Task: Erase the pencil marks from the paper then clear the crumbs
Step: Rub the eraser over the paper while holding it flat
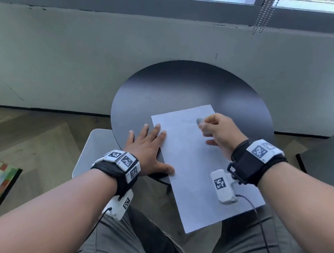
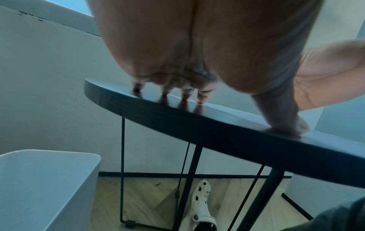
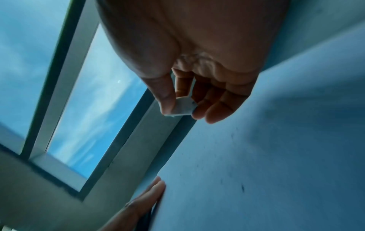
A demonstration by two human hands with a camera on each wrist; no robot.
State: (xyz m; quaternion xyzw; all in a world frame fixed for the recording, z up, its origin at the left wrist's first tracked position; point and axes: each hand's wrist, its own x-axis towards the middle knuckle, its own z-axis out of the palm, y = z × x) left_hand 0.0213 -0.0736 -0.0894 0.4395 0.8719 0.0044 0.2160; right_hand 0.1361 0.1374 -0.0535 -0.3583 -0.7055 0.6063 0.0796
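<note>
A white sheet of paper (image 1: 197, 164) lies on the round black table (image 1: 178, 87), its near end hanging over the table's edge. My left hand (image 1: 149, 147) lies flat with spread fingers on the paper's left edge, pressing it down. My right hand (image 1: 216, 131) pinches a small grey-white eraser (image 1: 199, 121) between thumb and fingers and holds it on the upper right part of the sheet. In the right wrist view the eraser (image 3: 182, 107) shows in the pinch above the paper (image 3: 266, 171), which carries small dark crumbs (image 3: 242, 188). Faint pencil marks are barely visible.
A white bin (image 1: 94, 151) stands on the floor left of the table; it also shows in the left wrist view as the white bin (image 2: 45, 187). A grey wall and window run behind. Thin black table legs (image 2: 187, 179) and a white clog (image 2: 201, 207) are below.
</note>
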